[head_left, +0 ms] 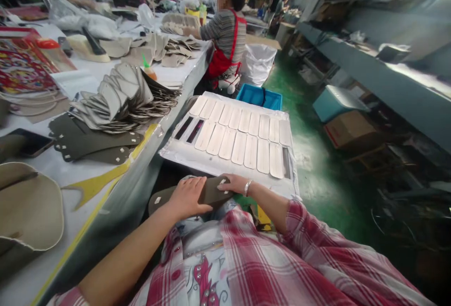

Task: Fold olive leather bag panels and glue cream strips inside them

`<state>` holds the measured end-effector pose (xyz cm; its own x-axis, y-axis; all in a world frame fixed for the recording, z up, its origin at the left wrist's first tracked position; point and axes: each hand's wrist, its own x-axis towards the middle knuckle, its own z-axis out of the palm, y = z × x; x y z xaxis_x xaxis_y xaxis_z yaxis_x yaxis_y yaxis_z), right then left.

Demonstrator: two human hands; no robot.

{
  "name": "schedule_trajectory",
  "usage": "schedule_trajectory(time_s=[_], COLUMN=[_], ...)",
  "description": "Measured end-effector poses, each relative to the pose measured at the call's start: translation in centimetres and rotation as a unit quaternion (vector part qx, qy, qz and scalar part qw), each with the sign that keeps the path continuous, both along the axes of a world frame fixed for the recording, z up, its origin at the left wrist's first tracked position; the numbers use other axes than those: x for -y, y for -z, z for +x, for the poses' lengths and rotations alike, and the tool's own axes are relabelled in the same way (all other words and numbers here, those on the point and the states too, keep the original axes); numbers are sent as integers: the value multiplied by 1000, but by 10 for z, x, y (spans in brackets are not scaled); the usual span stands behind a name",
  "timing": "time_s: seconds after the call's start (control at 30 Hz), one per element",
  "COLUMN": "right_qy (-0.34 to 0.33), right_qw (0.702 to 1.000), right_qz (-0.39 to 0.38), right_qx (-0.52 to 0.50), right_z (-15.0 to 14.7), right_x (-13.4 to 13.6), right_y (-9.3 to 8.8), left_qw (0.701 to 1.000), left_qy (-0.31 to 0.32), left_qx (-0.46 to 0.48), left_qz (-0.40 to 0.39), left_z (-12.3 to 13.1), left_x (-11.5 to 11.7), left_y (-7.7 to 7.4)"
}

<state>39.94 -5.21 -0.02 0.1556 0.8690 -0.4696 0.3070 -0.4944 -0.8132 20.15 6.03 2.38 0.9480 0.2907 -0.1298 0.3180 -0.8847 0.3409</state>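
The left hand [188, 198] lies flat, fingers spread, pressing on a dark grey-brown felt-like cut piece [211, 192] that rests across the person's lap. The right hand [234, 184] pinches the far right end of the same piece, fingers curled at a small white sticker on it. Just beyond both hands a white sheet [183, 156] carries two rows of pale oblong adhesive strips [239, 139], with a few slots at its left end already bare. Left, on the long table [63, 174], sit a fanned stack of grey cut pieces [120, 99] and flat dark pieces [88, 141]. As I judge it, the piece could slide off the lap if the flat hand lifts, and a strip could go on crooked.
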Motion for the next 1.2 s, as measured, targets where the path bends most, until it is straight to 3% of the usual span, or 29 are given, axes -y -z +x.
schedule_trajectory(time_s=[0.2,0.3,0.47,0.67,1.03,1.2], right_qy=[44,43,41,61,109,144], right_qw=[999,999,991,944,956,953], right_qz=[14,15,16,31,81,39], right_qx=[8,-23,-128,-322,-261,-264], right_z=[1,4,6,8,3,9], right_x=[-5,-1,13,19,11,8], right_y=[6,7,18,35,32,28], left_qw=[998,998,997,995,996,996], left_qy=[-1,12,56,63,-1,-18], left_qx=[-9,-4,-8,-30,-4,-20], left_qz=[61,56,46,67,90,85], left_z=[43,51,21,-15,2,10], left_x=[28,34,17,-7,-19,-22], left_y=[4,2,5,1,9,6])
